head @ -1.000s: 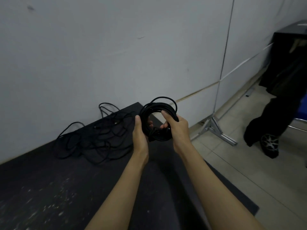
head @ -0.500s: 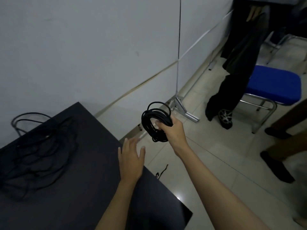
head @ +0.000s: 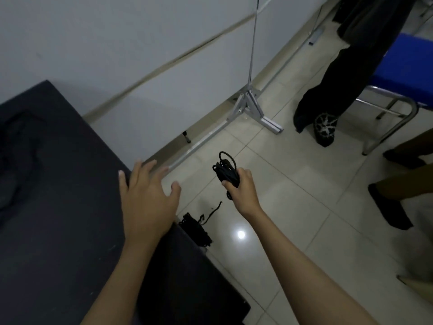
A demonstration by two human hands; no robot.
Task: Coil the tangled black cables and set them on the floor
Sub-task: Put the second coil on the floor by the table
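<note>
My right hand [head: 242, 187] grips a coiled black cable [head: 225, 171] and holds it out over the tiled floor [head: 304, 219], to the right of the black table [head: 58, 207]. My left hand [head: 146, 198] hovers open, fingers spread, over the table's right edge. Another black cable bundle [head: 196, 229] lies on the floor beside the table edge, with a loose end [head: 214, 211] trailing out. A blurred dark tangle of cables [head: 16, 160] rests on the table at the far left.
A white partition wall runs behind, with a metal foot [head: 255, 111] on the floor. A blue chair [head: 403, 73] with a metal frame stands at the upper right. A person's dark legs and shoe [head: 324, 127] and other feet [head: 393, 207] are at the right.
My view has turned right and down toward the floor. My right hand has lowered the coiled cable over the tiles. My left hand let go of the coil earlier and stays open over the table.
</note>
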